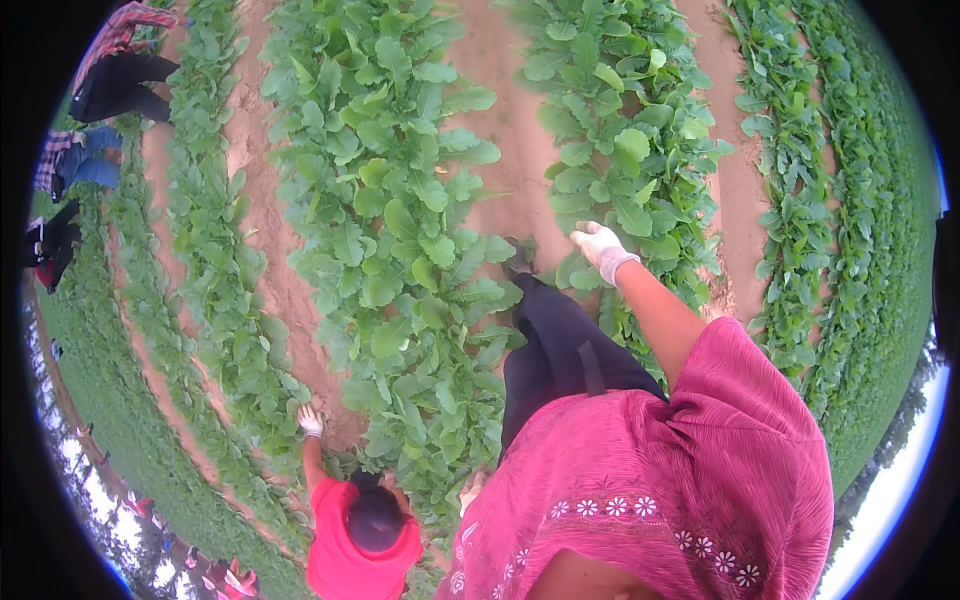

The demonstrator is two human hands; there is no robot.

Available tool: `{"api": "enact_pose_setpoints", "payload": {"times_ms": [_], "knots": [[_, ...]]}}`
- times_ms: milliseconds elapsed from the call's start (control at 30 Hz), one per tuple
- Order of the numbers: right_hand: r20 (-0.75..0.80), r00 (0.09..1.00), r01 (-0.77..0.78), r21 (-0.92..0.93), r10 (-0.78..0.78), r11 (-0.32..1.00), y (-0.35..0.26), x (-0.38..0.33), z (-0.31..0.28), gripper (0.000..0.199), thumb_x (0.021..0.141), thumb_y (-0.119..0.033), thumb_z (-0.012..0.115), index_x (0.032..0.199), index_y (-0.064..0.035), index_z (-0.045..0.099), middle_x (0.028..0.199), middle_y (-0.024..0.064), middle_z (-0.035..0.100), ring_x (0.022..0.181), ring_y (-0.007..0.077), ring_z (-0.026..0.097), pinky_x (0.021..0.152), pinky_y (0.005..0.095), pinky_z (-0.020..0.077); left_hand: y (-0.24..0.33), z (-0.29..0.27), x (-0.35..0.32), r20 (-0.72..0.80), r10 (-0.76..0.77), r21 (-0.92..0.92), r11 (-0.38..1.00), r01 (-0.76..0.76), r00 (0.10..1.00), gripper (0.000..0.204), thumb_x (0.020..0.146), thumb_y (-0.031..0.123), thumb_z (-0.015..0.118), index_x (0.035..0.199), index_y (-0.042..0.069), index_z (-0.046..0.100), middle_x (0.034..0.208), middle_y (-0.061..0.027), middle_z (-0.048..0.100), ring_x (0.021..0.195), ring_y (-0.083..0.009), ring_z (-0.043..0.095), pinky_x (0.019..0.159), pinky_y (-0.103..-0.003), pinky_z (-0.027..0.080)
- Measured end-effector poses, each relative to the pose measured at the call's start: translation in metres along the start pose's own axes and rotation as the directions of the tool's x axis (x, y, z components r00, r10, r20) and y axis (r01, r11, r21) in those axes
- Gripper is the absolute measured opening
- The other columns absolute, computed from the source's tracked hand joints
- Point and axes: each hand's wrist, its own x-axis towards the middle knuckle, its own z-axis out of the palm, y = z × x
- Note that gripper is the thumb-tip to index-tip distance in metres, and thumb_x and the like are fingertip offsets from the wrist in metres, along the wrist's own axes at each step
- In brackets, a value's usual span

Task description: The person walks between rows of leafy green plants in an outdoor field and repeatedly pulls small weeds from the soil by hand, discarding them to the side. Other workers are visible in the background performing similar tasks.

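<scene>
- My right hand [598, 248], in a pale glove, is over the near left edge of the right-hand row of leafy plants [630, 150]; its fingers look loosely bent, but I can't tell whether they have hold of a leaf.
- What looks like my left hand [471, 491] shows only as a sliver beside my pink shirt [600, 460], which hides the rest; how far its fingers open, or what they hold, I can't tell.
- The left-hand row of plants [390, 180] runs from far to near, its stems buried under leaves.
- My shoe [519, 258] is hard to make out at the end of my dark trousers [570, 335].
- Near left, a co-worker in red [365, 545] is cut off by the lower edge, one gloved hand [311, 420] by the leaves.
- Far left, the dark rim crops other people [120, 85].
</scene>
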Motion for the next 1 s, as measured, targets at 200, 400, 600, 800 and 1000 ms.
{"api": "enact_pose_setpoints", "payload": {"times_ms": [200, 400, 600, 800, 1000], "knots": [[-0.082, 0.988, -0.100, 0.276, 0.127, 0.956, 0.080, -0.071, -0.083, 0.046, 0.089, -0.017, 0.062, 0.131, 0.0000, 0.057, 0.090, 0.0066, 0.067, 0.068, 0.0147, 0.058, 0.061, 0.0286, 0.0470, 0.051, -0.019, 0.010, 0.104, 0.208, 0.133, 0.966, -0.220, 0.973, 0.038, 0.093, 0.030, 0.069, 0.121, 0.004, 0.069, 0.108, -0.0115, 0.074, 0.096, -0.0191, 0.068, 0.086, -0.034, 0.053], [-0.063, 0.950, -0.264, 0.358, 0.306, 0.895, 0.153, -0.136, -0.123, 0.045, 0.088, -0.015, 0.061, 0.131, -0.0016, 0.057, 0.080, 0.0084, 0.065, 0.060, 0.0192, 0.058, 0.050, 0.0334, 0.0448, 0.083, -0.036, 0.011, 0.167, 0.333, 0.222, 0.904, -0.364, 0.928, 0.041, 0.093, 0.033, 0.068, 0.122, 0.003, 0.069, 0.108, -0.0123, 0.074, 0.098, -0.0207, 0.068, 0.087, -0.035, 0.052], [-0.008, 0.948, -0.277, 0.468, 0.317, 0.839, 0.178, -0.154, -0.139, 0.041, 0.089, -0.013, 0.059, 0.129, -0.0090, 0.053, 0.082, 0.0084, 0.064, 0.048, 0.0149, 0.050, 0.040, 0.0309, 0.0329, 0.103, -0.052, 0.044, 0.234, 0.426, 0.405, 0.774, -0.487, 0.874, 0.044, 0.093, 0.035, 0.068, 0.123, 0.002, 0.068, 0.109, -0.0132, 0.074, 0.099, -0.0223, 0.068, 0.089, -0.036, 0.051], [-0.099, 0.947, -0.203, 0.552, 0.306, 0.808, 0.169, -0.141, -0.156, 0.045, 0.089, -0.014, 0.061, 0.133, -0.0096, 0.051, 0.080, 0.0060, 0.063, 0.048, 0.0138, 0.050, 0.041, 0.0288, 0.0333, 0.177, -0.021, 0.044, 0.335, 0.508, 0.661, 0.473, -0.582, 0.794, 0.047, 0.093, 0.038, 0.067, 0.124, 0.002, 0.067, 0.109, -0.0141, 0.074, 0.101, -0.0240, 0.068, 0.091, -0.036, 0.051], [-0.088, 0.906, -0.298, 0.565, 0.415, 0.770, 0.154, -0.119, -0.166, 0.043, 0.093, -0.017, 0.057, 0.135, -0.0124, 0.048, 0.086, 0.0082, 0.064, 0.049, 0.0156, 0.050, 0.041, 0.0312, 0.0342, 0.331, 0.061, -0.073, 0.394, 0.599, 0.671, 0.330, -0.663, 0.697, 0.053, 0.093, 0.044, 0.061, 0.128, 0.004, 0.065, 0.117, -0.0181, 0.071, 0.110, -0.0267, 0.066, 0.097, -0.034, 0.048]]}}
